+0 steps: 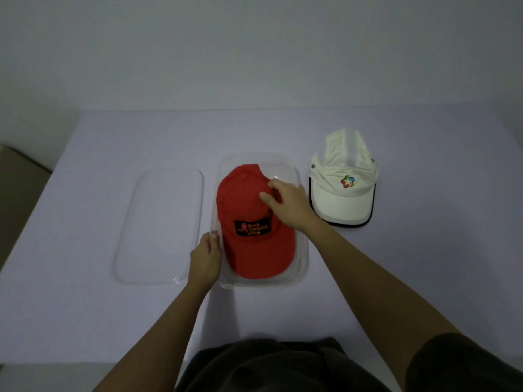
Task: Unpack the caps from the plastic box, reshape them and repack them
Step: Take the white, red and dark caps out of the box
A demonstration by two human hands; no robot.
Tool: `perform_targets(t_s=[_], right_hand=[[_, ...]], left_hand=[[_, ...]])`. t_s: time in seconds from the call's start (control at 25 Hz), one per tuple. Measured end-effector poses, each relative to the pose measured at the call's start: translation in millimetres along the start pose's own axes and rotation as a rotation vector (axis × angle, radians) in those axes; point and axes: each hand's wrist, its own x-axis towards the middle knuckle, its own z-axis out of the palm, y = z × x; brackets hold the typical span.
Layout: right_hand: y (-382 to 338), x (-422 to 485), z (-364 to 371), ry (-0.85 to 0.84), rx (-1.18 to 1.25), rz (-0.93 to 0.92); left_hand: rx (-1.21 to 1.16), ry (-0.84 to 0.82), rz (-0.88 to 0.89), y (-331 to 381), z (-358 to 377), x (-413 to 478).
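White cap (343, 193) is out, beside the box (304, 258). Right hand (288, 205) pinches the red cap (254, 250) inside; left hand (205, 258) rests straight-fingered on its wall. Probably half unpacked.

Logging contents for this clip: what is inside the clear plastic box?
A red cap lies in the plastic box, its brim toward the person. It covers most of the box floor, so whether anything lies beneath it cannot be seen.
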Motion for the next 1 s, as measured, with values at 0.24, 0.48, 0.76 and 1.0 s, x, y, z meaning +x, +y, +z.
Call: perform_targets(t_s=[0.24, 0.48, 0.76, 1.0], right_hand=[[-34.2, -30.4, -60.3, 0.474, 0.505, -0.070], [37.2, -79.3, -119.8, 0.655, 0.704, 0.096], [130.5, -97.9, -86.2, 0.522, 0.481, 0.479], [115.3, -74.1, -70.2, 0.660, 0.029, 0.473]], left_hand=[[-0.013, -0.008, 0.021, -6.1, -0.3, 3.4], [0.007, -0.020, 0.050, -13.9, 2.4, 8.4], [0.024, -0.041, 0.046, -17.0, 3.7, 11.6], [-0.015, -0.030, 0.032, -13.9, 5.2, 9.1]])
